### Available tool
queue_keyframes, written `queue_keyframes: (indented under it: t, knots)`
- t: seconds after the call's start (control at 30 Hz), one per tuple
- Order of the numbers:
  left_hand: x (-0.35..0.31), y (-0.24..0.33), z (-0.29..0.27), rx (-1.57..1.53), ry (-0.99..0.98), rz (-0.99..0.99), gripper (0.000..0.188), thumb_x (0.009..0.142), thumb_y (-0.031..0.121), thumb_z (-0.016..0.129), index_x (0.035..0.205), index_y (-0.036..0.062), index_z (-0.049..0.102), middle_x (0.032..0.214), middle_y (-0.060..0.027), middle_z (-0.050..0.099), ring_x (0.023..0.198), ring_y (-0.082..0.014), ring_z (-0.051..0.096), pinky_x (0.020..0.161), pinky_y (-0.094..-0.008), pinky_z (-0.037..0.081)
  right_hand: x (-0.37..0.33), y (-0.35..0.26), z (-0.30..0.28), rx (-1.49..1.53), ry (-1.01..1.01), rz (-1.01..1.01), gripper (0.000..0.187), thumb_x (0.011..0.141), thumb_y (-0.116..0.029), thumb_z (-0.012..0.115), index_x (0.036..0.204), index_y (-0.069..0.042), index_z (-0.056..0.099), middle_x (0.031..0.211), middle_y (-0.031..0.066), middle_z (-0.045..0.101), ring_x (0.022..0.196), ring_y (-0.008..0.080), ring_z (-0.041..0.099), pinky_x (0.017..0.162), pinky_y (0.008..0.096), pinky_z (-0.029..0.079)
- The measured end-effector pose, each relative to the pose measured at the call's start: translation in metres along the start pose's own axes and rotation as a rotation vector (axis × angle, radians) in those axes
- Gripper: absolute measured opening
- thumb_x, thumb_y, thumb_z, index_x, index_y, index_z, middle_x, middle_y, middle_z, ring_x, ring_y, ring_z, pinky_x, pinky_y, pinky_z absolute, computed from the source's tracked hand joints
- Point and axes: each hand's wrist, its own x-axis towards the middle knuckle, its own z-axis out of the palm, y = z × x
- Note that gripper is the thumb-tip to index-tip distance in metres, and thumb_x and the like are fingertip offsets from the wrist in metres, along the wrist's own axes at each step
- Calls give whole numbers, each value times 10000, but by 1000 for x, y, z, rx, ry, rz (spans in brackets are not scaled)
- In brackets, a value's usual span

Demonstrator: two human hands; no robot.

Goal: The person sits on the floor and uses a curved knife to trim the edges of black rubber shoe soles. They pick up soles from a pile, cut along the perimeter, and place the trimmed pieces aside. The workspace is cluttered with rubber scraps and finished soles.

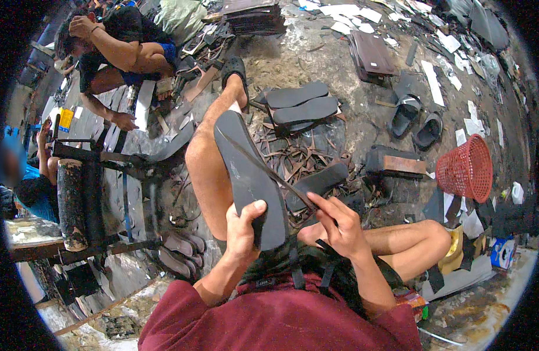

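My left hand (246,231) grips a dark grey shoe sole (246,161) near its lower end, thumb pressed on its flat face. The sole slants up and left in front of my raised leg. A thin brown strip (287,186) runs along the sole's right edge, and my right hand (340,225) pinches its lower end. Whether the strip is still joined to the sole I cannot tell. Just beyond, another grey sole (325,178) lies on a heap of curled brown strips (296,149). Farther off, a stack of grey soles (304,111) rests on the floor.
A red plastic basket (465,168) stands at right, near black sandals (405,114) and a brick-like block (404,165). Brown sheets (372,54) are stacked beyond. At left are a black roller stand (73,205), several brown soles (179,256) and a crouching co-worker (120,52).
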Motion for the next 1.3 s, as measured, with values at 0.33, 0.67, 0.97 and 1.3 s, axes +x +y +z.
queue_keyframes:
  t: [0.33, 0.67, 0.97, 1.3]
  knots:
    - [-1, -7, -5, 48, -158, -58, 414, 824, 192, 774, 1147, -9, 610, 976, -79, 669, 810, -171, 662, 710, -323, 567, 130, -39, 51, 249, 175, -164, 370, 977, -96, 590, 1347, -94, 617, 975, 141, 666, 802, 239, 634, 738, 347, 508]
    - [6, 42, -3, 2, -165, 129, 289, 952, 243, 673, 1144, 29, 649, 978, -41, 708, 782, -99, 666, 702, -247, 538, 23, -42, 14, 373, -70, 31, 427, 900, -3, 623, 1314, -103, 647, 936, 119, 639, 810, 257, 618, 739, 322, 498]
    - [2, 49, -19, 73, -227, -100, 426, 904, 334, 681, 1137, -22, 671, 982, -88, 721, 849, -170, 680, 817, -318, 535, -66, 5, 13, 168, 87, -142, 348, 937, -7, 548, 1275, -7, 632, 991, 149, 612, 872, 275, 583, 777, 359, 471]
    - [-25, 54, -2, 262, -311, 49, 184, 866, 101, 776, 1029, 20, 746, 916, -29, 739, 800, -86, 658, 721, -262, 534, 0, -28, -53, -69, -81, -252, 445, 839, -106, 686, 1280, -166, 671, 799, 71, 623, 661, 273, 627, 603, 385, 528]
